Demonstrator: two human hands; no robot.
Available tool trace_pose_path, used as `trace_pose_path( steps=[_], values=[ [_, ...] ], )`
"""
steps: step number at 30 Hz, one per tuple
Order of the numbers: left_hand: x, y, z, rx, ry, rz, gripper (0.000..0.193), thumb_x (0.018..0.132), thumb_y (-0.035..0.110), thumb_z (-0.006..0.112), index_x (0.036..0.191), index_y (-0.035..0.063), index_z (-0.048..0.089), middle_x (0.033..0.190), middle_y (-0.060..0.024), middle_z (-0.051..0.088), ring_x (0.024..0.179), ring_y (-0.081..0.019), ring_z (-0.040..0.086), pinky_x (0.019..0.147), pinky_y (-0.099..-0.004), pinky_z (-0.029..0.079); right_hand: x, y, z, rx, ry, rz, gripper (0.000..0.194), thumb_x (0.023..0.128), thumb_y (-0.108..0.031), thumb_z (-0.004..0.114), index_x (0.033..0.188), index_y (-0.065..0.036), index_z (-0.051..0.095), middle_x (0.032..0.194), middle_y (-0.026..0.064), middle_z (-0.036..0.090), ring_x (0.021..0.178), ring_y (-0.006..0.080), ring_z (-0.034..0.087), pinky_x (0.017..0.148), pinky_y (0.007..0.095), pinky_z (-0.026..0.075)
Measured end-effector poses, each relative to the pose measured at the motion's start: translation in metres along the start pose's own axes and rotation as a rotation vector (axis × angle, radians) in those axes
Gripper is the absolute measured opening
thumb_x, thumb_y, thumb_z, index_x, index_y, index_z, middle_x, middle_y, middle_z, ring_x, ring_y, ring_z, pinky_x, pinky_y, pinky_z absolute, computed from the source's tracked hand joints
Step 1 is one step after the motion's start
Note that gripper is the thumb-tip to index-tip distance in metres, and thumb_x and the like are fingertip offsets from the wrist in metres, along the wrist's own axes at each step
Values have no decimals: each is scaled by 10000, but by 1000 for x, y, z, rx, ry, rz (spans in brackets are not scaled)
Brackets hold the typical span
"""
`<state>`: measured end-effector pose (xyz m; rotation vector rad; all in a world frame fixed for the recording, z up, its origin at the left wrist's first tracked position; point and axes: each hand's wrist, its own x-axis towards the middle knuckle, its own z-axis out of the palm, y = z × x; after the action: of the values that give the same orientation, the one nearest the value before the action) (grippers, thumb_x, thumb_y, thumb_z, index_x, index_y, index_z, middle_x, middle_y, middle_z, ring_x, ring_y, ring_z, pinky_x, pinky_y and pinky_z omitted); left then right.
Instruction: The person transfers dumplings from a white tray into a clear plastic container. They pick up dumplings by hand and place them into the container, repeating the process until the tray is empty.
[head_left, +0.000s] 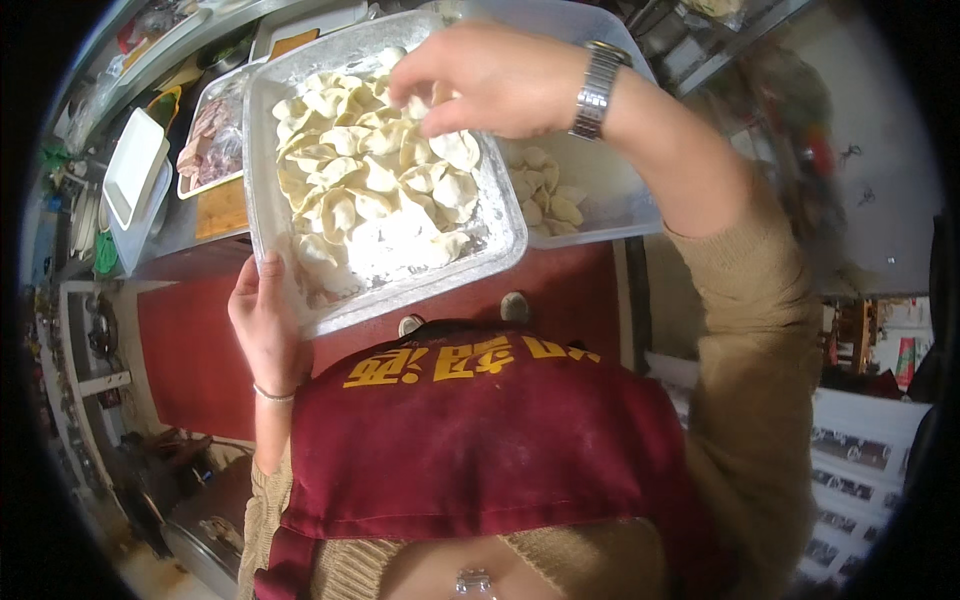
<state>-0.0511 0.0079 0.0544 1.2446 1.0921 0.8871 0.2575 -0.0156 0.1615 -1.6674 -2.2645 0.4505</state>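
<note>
A floured, pale metal tray (517, 244) is held tilted before me, with my left hand (264, 319) gripping its near left side. Many raw dumplings (341, 176) lie crowded across the tray, and loose flour whitens its near part. Over the tray's far right side, my right hand (495, 82) has its thumb and fingers curled round a dumpling (417, 107); motion blur and the hand partly hide it. Beneath and beyond the tray's right edge is a translucent plastic bin (615, 199). More dumplings (547, 191) lie inside that bin, partly covered by the tray.
To the left, a white tray (184, 189) of raw meat (210, 142) sits by a wooden board (223, 210). An upended white tray (135, 169) leans near the counter's edge. Below is a red floor surface (199, 337), with my shoes (515, 307) showing past my maroon apron (480, 450).
</note>
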Motion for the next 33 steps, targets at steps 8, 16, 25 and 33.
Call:
trace_pose_path(
  steps=[8,16,25,33],
  values=[
    [0,-2,6,50,90,-16,305,999,219,571,1104,-63,618,858,-40,645,683,-77,563,590,-224,472,31,26,20,101,-204,-182,446,747,-41,611,1190,-20,568,1041,151,579,948,312,603,811,380,510],
    [8,-8,2,41,88,-86,314,987,208,601,1129,-71,618,874,-37,650,703,-70,566,620,-215,476,31,20,68,-65,-308,-57,659,685,55,760,1275,-79,498,1171,122,516,1085,303,563,903,376,496],
    [18,0,9,-80,131,-156,260,990,176,582,1077,-67,610,793,-28,615,636,-73,552,526,-227,472,43,10,51,-89,-482,38,767,586,-65,876,1250,-90,493,1143,178,482,1077,352,556,865,403,495],
    [21,-9,12,-146,146,-199,252,986,181,593,1068,-57,604,752,-7,593,601,-59,529,523,-220,453,32,6,57,-232,-440,67,843,544,-168,906,1274,-124,487,1174,191,473,1064,369,568,855,419,501]
  ],
)
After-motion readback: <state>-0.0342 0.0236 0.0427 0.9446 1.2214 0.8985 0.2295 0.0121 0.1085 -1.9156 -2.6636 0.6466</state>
